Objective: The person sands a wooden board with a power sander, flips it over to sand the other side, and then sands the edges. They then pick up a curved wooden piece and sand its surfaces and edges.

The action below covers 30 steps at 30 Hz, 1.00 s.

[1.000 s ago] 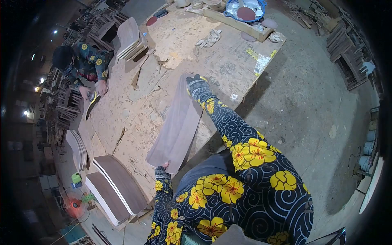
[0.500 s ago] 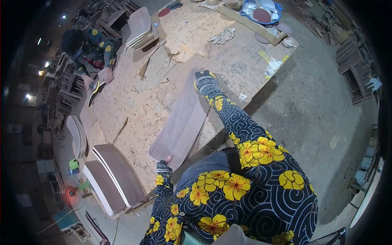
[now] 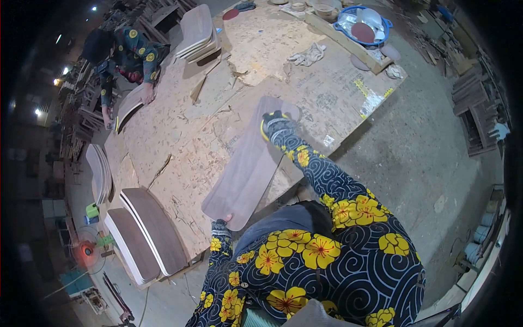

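A long, curved wooden panel (image 3: pixel 245 169) with rounded corners lies slantwise across the worktable in front of me. My right hand (image 3: pixel 279 127), in a grey glove, presses a yellow-edged sanding pad (image 3: pixel 263 131) onto its far half. The fingers are wrapped over the pad, which is mostly hidden beneath them. At the panel's near end, my left hand (image 3: pixel 221 225) grips the corner, its bare thumb on top and its other fingers out of sight below the edge.
Stacked curved panels (image 3: pixel 155 231) rest at the table's near left, with more stacks (image 3: pixel 99 173) farther along and at the back (image 3: pixel 196 32). A co-worker (image 3: pixel 128 54) handles another panel. A blue basket (image 3: pixel 364 24), wooden strip (image 3: pixel 348 43) and rag (image 3: pixel 308 54) sit at the far right.
My right hand has slid the sanding pad from the panel's far edge back toward me, onto its face. My left hand keeps its hold. The co-worker's lower hand has shifted down along the other panel.
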Tool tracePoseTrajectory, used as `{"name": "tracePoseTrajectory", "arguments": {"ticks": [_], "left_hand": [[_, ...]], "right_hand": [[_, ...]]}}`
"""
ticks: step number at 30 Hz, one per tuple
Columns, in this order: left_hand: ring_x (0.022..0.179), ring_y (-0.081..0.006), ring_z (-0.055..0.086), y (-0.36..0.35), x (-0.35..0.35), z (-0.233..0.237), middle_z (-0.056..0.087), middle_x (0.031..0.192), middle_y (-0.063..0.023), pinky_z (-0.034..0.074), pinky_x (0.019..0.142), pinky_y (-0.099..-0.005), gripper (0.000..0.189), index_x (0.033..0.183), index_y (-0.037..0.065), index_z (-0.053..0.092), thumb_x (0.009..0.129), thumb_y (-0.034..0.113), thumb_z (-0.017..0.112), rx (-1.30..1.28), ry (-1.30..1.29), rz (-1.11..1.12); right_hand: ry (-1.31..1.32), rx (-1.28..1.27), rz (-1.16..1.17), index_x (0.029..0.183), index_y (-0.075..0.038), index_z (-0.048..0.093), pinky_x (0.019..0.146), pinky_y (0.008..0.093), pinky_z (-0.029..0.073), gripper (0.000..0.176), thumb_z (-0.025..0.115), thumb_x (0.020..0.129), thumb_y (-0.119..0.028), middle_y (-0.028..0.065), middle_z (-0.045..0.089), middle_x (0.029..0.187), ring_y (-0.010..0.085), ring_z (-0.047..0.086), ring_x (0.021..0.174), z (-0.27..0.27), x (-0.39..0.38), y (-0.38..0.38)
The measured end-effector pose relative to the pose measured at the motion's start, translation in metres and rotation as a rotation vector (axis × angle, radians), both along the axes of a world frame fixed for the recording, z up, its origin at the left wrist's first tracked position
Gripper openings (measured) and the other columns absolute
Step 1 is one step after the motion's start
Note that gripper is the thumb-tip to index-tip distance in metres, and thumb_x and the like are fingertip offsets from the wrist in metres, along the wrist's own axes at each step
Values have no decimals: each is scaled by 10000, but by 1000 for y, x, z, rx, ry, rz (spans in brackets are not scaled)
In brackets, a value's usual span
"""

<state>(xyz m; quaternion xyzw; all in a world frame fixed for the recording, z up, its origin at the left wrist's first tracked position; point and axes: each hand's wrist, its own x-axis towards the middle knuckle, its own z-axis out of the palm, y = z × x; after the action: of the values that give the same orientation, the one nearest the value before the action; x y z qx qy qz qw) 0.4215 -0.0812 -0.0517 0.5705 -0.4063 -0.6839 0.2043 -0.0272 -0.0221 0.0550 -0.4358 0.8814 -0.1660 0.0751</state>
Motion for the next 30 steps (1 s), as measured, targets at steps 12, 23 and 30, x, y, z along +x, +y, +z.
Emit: {"name": "tracePoseTrajectory", "arguments": {"ticks": [12,23,30], "left_hand": [[930,-312,624,8,-34,51,641,1057,-143,536,822,-429,601,1218,-1,552,674,74,794,56,-145,107],[927,-317,625,4,-40,41,645,1047,-146,535,824,-432,582,1199,-2,565,672,84,795,62,-71,123],[924,-320,625,7,-33,34,648,1041,-149,534,826,-433,570,1187,-3,573,670,91,795,62,-81,108]], "right_hand": [[54,-36,-65,1158,-176,582,859,474,486,357,600,805,-229,152,619,1071,329,617,992,-17,-30,-64],[156,-108,-152,1065,-148,602,799,436,526,247,573,840,-246,151,646,997,317,632,948,7,-43,-46],[87,-14,-153,1139,-162,584,862,482,490,301,555,850,-240,158,614,1080,332,621,1003,-3,-39,-37]]}}
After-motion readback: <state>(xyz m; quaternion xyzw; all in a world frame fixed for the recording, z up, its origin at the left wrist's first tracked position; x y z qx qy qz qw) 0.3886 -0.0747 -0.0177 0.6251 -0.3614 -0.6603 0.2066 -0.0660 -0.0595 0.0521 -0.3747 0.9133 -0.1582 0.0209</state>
